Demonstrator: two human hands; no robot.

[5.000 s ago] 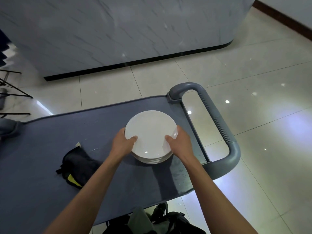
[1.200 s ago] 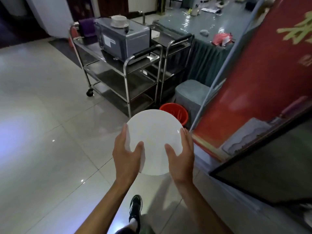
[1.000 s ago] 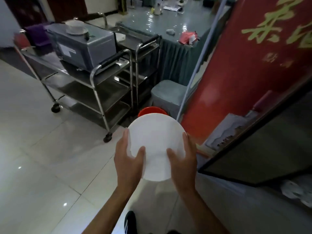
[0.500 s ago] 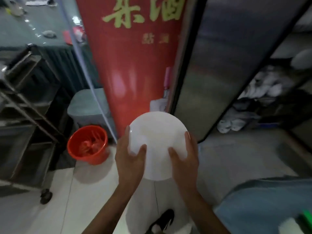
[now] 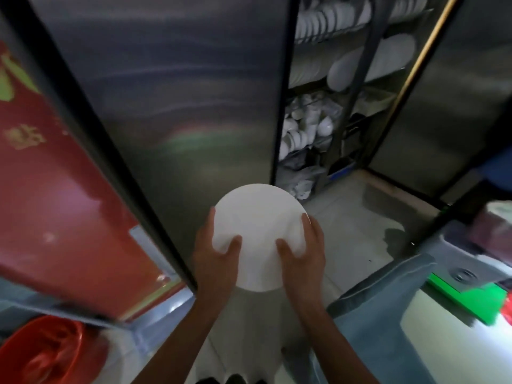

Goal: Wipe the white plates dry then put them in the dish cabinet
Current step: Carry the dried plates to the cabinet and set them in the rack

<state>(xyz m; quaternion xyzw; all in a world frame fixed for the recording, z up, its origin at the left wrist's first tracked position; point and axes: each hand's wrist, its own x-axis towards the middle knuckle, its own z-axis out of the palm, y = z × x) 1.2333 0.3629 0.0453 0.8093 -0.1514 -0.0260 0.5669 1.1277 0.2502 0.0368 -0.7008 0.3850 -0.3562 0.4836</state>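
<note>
I hold the white plates level in front of me; only the top plate shows from above. My left hand grips the left edge with its thumb on top, and my right hand grips the right edge the same way. Ahead stands the steel dish cabinet, its door open on the right. Inside, its shelves carry white plates stacked on edge above and white cups and bowls below.
A red banner panel leans at the left. On the floor at lower left sits a red bucket. At the right is a table with a blue-grey cloth bearing a green object. Bare tiled floor lies between me and the cabinet.
My view has swung right and closer to the cabinet: its open shelves now show ahead and the red bucket has slid to lower left. Both hands keep the same hold on the plates.
</note>
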